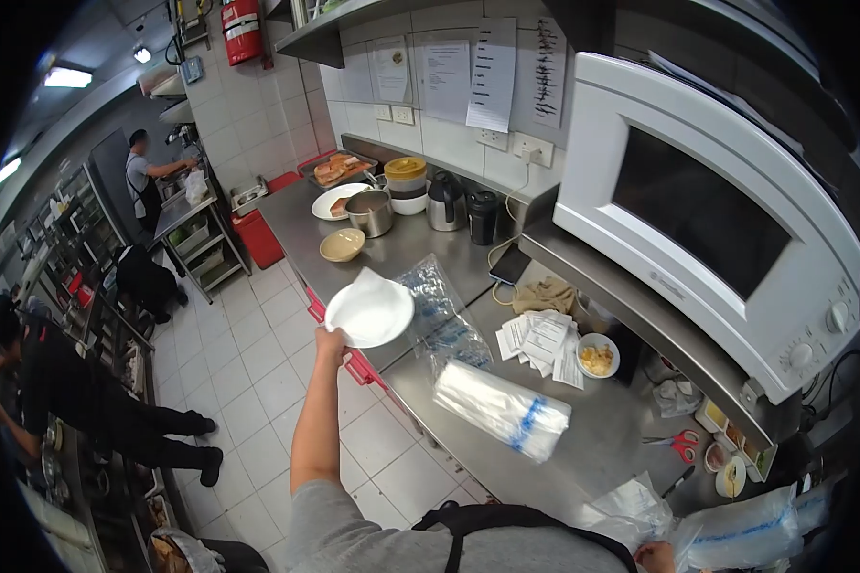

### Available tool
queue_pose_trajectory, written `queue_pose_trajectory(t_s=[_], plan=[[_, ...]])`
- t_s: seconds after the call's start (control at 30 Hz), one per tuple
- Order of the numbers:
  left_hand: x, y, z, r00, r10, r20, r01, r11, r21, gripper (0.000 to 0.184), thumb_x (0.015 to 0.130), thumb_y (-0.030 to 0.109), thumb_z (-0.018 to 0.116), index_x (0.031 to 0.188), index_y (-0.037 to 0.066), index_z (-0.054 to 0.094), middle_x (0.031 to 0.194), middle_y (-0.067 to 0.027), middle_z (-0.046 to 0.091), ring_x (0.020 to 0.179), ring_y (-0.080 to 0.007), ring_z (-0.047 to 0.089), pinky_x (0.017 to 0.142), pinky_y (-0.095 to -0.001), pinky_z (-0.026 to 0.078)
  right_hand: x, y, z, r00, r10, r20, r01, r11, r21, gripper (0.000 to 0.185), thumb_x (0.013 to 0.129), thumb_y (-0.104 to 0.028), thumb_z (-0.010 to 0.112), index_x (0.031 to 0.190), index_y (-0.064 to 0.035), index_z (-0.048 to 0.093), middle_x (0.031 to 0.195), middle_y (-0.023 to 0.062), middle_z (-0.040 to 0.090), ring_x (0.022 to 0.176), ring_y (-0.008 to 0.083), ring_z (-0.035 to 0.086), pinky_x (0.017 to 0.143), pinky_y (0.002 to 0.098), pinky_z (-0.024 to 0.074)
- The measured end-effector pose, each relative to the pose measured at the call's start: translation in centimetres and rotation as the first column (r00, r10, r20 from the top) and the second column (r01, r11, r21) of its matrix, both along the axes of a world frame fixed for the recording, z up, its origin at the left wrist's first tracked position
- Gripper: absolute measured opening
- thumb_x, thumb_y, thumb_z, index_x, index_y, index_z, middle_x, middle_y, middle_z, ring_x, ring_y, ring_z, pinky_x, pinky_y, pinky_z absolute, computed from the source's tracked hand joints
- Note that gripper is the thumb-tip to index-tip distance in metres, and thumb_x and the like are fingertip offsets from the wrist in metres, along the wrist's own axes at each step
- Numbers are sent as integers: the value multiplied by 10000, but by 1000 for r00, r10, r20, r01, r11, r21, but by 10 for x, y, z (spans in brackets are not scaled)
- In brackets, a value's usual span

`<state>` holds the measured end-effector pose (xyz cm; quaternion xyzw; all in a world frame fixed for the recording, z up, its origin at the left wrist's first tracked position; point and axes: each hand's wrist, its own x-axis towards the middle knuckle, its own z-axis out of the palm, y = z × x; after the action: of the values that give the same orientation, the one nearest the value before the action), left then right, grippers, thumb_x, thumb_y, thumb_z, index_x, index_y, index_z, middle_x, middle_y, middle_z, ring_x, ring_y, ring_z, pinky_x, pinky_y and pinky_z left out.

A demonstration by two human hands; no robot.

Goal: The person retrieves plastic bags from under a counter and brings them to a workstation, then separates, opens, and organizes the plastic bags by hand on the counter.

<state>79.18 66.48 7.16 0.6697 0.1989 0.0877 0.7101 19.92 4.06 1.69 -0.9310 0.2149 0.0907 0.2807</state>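
Observation:
My left hand (331, 345) reaches forward with its fingers closed on the near edge of a white plate (377, 323). A white sheet (371, 286), like paper or a napkin, lies in the plate and sticks up past its rim. The plate is held at the counter's left edge, beside a crumpled clear plastic bag (438, 307). My right hand (654, 557) shows only in part at the bottom, close to a thin clear plastic bag (631, 511); its fingers are too hidden to make out. A stack of clear bags with blue print (504, 409) lies between the hands.
A steel pot (369, 212), a beige bowl (342, 244) and a jug (446, 202) stand farther back on the counter. Paper slips (545, 342), a yellow-filled bowl (598, 356) and red scissors (684, 444) lie right, below a microwave (712, 220). Other people (76, 382) work at left.

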Motion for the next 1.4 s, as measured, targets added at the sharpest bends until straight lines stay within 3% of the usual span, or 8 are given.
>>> queue_pose_trajectory(t_s=[0.5, 0.63, 0.77, 0.97, 1.1, 1.17, 1.23, 1.4], plan=[[124, 21, -58, 968, 232, -98, -249, 938, -241, 328, 848, 80, 439, 1129, -83, 397, 1065, -240, 522, 833, -331, 626, 457, -362, 555, 7, 7, 2, 936, -258, -238, 249, 966, -69, 115, 665, -90, 572, 722, -55, 666, 751, 128, 636, 711, 268, 601, 670, 365, 472], [131, 2, -50, 979, 190, -73, -175, 970, 171, 400, 869, 176, 449, 1162, -95, 433, 1094, -260, 504, 917, -384, 554, 668, -458, 464, 5, 21, 4, 905, -385, -183, 369, 922, -119, 136, 618, -37, 558, 589, -107, 671, 598, 73, 629, 590, 221, 620, 597, 324, 493], [86, -72, -41, 962, -114, 246, -163, 482, 861, 607, 885, 409, 448, 1282, -44, 378, 1357, -287, 289, 1218, -464, 306, 1010, -531, 252, 1, 17, -6, 924, -369, -102, 354, 925, -140, 113, 596, -45, 575, 586, -103, 672, 594, 78, 633, 586, 210, 624, 589, 328, 496], [-25, -214, -65, 747, -628, -219, 472, 269, 839, 677, 892, 535, 379, 1366, 55, 329, 1437, -208, 240, 1301, -472, 195, 1062, -541, 150, 13, 26, 24, 977, -184, 106, 176, 981, 81, 70, 669, -69, 594, 716, -54, 644, 716, 112, 640, 659, 258, 610, 641, 349, 487], [-59, -269, -21, 951, -169, 258, -226, 190, 956, 577, 908, 447, 435, 1331, 60, 364, 1371, -194, 348, 1284, -345, 291, 983, -601, 238, 18, 47, 123, 933, -99, 346, 140, 986, -95, 451, 664, 35, 596, 1108, -22, 538, 1049, 156, 545, 873, 336, 558, 752, 386, 461], [-119, -297, 43, 809, -400, 430, -247, 431, 868, 500, 905, 358, 491, 1279, 36, 413, 1320, -186, 414, 1241, -315, 359, 984, -536, 283, 7, 50, 164, 853, -160, 496, 234, 968, -89, 442, 690, -3, 672, 1112, -14, 541, 1055, 150, 537, 883, 319, 561, 734, 358, 469], [-216, -346, 93, 501, -745, 441, 530, 667, 524, 417, 892, 253, 534, 1230, 19, 464, 1244, -157, 491, 1179, -273, 434, 986, -438, 320, -11, 42, 183, 791, -121, 600, 238, 964, -119, 494, 684, -36, 705, 1147, -25, 534, 1093, 146, 533, 868, 308, 560, 730, 344, 472], [-445, -457, 165, -345, -886, 310, 615, 36, 788, 720, 713, 398, 716, 1263, 26, 437, 1260, -127, 477, 1220, -291, 399, 1061, -439, 189, -47, 45, 225, 692, -113, 713, 160, 987, 2, 589, 672, -95, 747, 1211, -50, 516, 1159, 123, 510, 859, 267, 552, 729, 323, 470]])
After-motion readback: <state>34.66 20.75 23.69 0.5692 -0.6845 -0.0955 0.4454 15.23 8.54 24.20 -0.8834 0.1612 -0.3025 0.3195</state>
